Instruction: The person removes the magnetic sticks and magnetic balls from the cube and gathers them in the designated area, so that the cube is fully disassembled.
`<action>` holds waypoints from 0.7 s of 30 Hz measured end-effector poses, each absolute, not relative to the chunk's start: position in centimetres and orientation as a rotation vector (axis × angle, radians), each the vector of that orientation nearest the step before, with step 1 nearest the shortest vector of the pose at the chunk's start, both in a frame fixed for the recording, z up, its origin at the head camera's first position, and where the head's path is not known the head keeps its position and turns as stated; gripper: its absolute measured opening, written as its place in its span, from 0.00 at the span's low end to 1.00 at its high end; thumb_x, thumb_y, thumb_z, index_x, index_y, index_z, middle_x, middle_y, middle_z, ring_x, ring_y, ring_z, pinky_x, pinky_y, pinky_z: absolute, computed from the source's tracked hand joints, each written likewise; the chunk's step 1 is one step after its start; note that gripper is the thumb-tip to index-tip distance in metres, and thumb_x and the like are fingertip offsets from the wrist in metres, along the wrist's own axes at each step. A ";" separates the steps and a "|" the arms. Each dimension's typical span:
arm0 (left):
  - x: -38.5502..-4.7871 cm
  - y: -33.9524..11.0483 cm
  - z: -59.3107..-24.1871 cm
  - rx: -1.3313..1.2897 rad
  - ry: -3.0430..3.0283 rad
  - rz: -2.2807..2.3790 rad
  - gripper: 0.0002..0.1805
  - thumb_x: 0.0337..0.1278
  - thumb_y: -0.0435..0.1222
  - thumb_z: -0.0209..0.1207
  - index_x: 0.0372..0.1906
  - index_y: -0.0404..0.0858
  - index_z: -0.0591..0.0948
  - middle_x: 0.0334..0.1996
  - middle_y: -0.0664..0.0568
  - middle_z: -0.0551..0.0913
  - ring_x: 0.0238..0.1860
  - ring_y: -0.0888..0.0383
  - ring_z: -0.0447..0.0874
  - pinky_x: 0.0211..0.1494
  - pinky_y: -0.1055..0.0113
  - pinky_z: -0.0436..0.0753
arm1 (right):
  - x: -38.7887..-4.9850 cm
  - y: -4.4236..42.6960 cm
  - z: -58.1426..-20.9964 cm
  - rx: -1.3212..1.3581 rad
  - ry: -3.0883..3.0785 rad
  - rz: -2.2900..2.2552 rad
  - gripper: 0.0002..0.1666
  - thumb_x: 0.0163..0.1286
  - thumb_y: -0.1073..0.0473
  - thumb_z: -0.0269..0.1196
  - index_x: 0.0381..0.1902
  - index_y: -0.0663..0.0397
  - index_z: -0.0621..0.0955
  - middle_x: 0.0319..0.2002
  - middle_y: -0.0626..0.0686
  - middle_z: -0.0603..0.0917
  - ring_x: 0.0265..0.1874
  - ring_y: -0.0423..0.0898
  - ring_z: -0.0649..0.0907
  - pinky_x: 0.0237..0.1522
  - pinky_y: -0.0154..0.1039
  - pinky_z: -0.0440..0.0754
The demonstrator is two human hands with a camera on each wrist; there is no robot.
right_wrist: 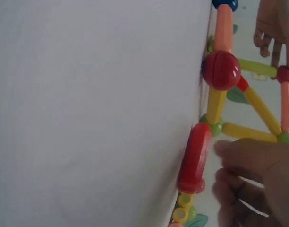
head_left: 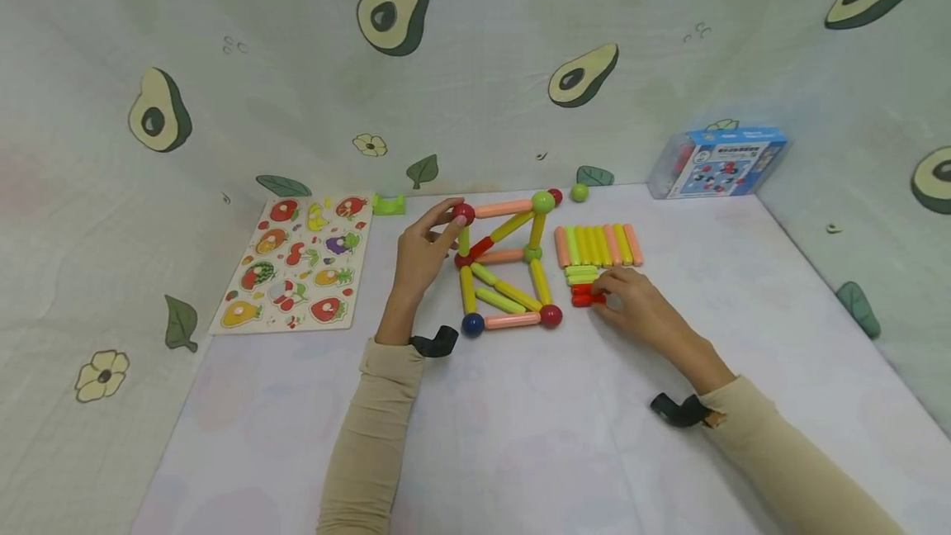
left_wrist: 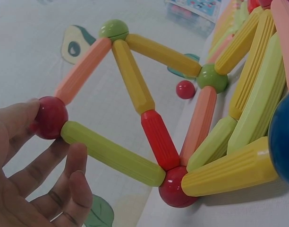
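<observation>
A frame of magnetic rods and balls stands on the table. My left hand [head_left: 421,253] pinches the red ball [left_wrist: 52,117] at its upper left corner between thumb and fingers. From that ball run a pink rod [left_wrist: 83,71] and a light green rod [left_wrist: 114,153]. A green ball [head_left: 543,202] tops the other upper corner; a blue ball [head_left: 473,324] and a red ball [head_left: 551,315] mark the near base corners. To the right, my right hand [head_left: 631,304] hovers at short red rods [right_wrist: 195,158], its fingers loosely bent with a gap to the rod in the right wrist view.
Beyond the red rods lie light green rods [head_left: 582,275] and a row of yellow, green and pink rods [head_left: 598,245]. A loose green ball [head_left: 579,192] sits behind. A fruit puzzle board [head_left: 297,262] lies left, a blue toy box [head_left: 721,162] back right.
</observation>
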State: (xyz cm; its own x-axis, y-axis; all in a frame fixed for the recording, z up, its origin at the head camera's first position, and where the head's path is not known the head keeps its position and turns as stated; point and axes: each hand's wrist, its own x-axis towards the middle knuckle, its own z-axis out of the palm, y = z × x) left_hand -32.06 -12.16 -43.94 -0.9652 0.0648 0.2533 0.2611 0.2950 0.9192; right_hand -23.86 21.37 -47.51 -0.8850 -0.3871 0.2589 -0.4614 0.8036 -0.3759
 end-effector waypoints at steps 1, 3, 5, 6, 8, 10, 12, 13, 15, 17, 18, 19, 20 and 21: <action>-32.1 -12.1 -43.9 -0.299 -2.393 -1.745 0.22 0.66 0.53 0.61 0.63 0.58 0.80 0.51 0.51 0.84 0.35 0.45 0.85 0.36 0.62 0.81 | -23.7 20.9 -47.2 0.684 -2.797 0.665 0.16 0.57 0.66 0.76 0.43 0.60 0.85 0.41 0.53 0.80 0.40 0.50 0.78 0.47 0.50 0.82; -32.1 -12.2 -43.9 -0.294 -2.395 -1.741 0.22 0.66 0.54 0.61 0.63 0.58 0.80 0.52 0.51 0.84 0.34 0.46 0.85 0.35 0.62 0.81 | -23.5 19.6 -46.5 0.739 -2.740 0.701 0.16 0.57 0.65 0.76 0.43 0.59 0.86 0.41 0.53 0.80 0.40 0.49 0.78 0.45 0.48 0.83; -32.2 -12.3 -43.8 -0.296 -2.395 -1.736 0.23 0.66 0.54 0.61 0.63 0.58 0.80 0.52 0.52 0.84 0.33 0.50 0.85 0.35 0.63 0.81 | -23.5 17.8 -45.9 0.807 -2.688 0.734 0.15 0.57 0.64 0.76 0.42 0.59 0.87 0.40 0.53 0.80 0.39 0.48 0.78 0.43 0.46 0.83; -32.2 -12.4 -43.8 -0.298 -2.394 -1.734 0.23 0.66 0.54 0.61 0.63 0.58 0.80 0.51 0.52 0.85 0.33 0.50 0.85 0.35 0.63 0.81 | -23.6 16.9 -45.7 0.844 -2.672 0.741 0.14 0.58 0.64 0.76 0.42 0.58 0.87 0.39 0.52 0.80 0.38 0.48 0.78 0.41 0.44 0.82; -32.2 -12.5 -43.9 -0.302 -2.387 -1.736 0.23 0.66 0.54 0.61 0.63 0.57 0.80 0.51 0.51 0.85 0.33 0.49 0.85 0.35 0.63 0.81 | -24.1 15.1 -45.6 0.918 -2.648 0.753 0.11 0.59 0.63 0.75 0.40 0.58 0.88 0.38 0.53 0.79 0.37 0.48 0.77 0.39 0.42 0.80; -32.1 -12.6 -44.0 -0.304 -2.382 -1.740 0.22 0.66 0.53 0.61 0.63 0.56 0.80 0.51 0.51 0.85 0.33 0.46 0.85 0.35 0.63 0.81 | -24.6 13.4 -45.8 0.967 -2.654 0.748 0.10 0.60 0.62 0.75 0.40 0.59 0.88 0.37 0.53 0.78 0.37 0.48 0.75 0.38 0.41 0.77; -32.0 -12.7 -44.1 -0.298 -2.381 -1.743 0.22 0.66 0.52 0.61 0.63 0.56 0.80 0.51 0.51 0.85 0.34 0.43 0.85 0.34 0.64 0.80 | -25.1 11.8 -46.1 0.987 -2.689 0.731 0.10 0.61 0.60 0.74 0.39 0.59 0.89 0.36 0.53 0.78 0.36 0.48 0.74 0.38 0.40 0.75; -32.0 -12.7 -44.1 -0.297 -2.380 -1.747 0.22 0.66 0.52 0.61 0.63 0.56 0.80 0.51 0.50 0.85 0.34 0.43 0.85 0.34 0.65 0.80 | -25.4 11.1 -46.3 0.985 -2.713 0.721 0.10 0.61 0.60 0.74 0.39 0.59 0.89 0.36 0.53 0.78 0.36 0.48 0.74 0.38 0.40 0.75; -31.9 -12.6 -44.1 -0.299 -2.376 -1.756 0.22 0.66 0.52 0.62 0.63 0.56 0.80 0.51 0.50 0.85 0.34 0.43 0.84 0.34 0.66 0.80 | -25.8 10.0 -46.5 0.944 -2.770 0.680 0.12 0.61 0.59 0.75 0.39 0.60 0.89 0.35 0.52 0.77 0.35 0.48 0.74 0.38 0.39 0.75; -31.9 -12.4 -44.1 -0.303 -2.380 -1.760 0.22 0.66 0.52 0.62 0.63 0.56 0.80 0.51 0.50 0.85 0.34 0.46 0.84 0.34 0.67 0.80 | -26.0 9.1 -46.8 0.867 -2.827 0.628 0.12 0.60 0.58 0.75 0.39 0.60 0.90 0.34 0.51 0.77 0.33 0.47 0.74 0.37 0.39 0.74; -31.9 -12.3 -44.0 -0.308 -2.379 -1.763 0.22 0.66 0.52 0.62 0.63 0.56 0.80 0.52 0.50 0.85 0.33 0.47 0.84 0.34 0.67 0.80 | -26.1 8.7 -46.8 0.822 -2.853 0.610 0.13 0.59 0.58 0.76 0.38 0.61 0.90 0.33 0.51 0.77 0.33 0.47 0.73 0.36 0.38 0.74; -32.0 -12.3 -43.9 -0.311 -2.381 -1.762 0.22 0.66 0.52 0.62 0.64 0.56 0.80 0.52 0.50 0.85 0.33 0.48 0.84 0.34 0.67 0.80 | -26.2 8.4 -46.8 0.779 -2.877 0.591 0.13 0.59 0.58 0.76 0.38 0.61 0.90 0.32 0.51 0.77 0.32 0.47 0.73 0.36 0.38 0.74; -31.9 -12.2 -43.9 -0.312 -2.382 -1.764 0.22 0.66 0.52 0.62 0.63 0.56 0.80 0.52 0.50 0.85 0.33 0.48 0.84 0.34 0.66 0.80 | -26.2 8.1 -46.8 0.737 -2.897 0.569 0.13 0.59 0.58 0.76 0.37 0.62 0.90 0.32 0.52 0.78 0.32 0.47 0.74 0.35 0.38 0.74; -31.9 -12.2 -43.8 -0.310 -2.388 -1.759 0.22 0.66 0.52 0.62 0.63 0.57 0.80 0.52 0.50 0.85 0.33 0.48 0.84 0.34 0.66 0.80 | -26.3 7.8 -46.8 0.702 -2.913 0.552 0.13 0.58 0.57 0.77 0.36 0.61 0.90 0.31 0.52 0.78 0.31 0.47 0.74 0.34 0.38 0.74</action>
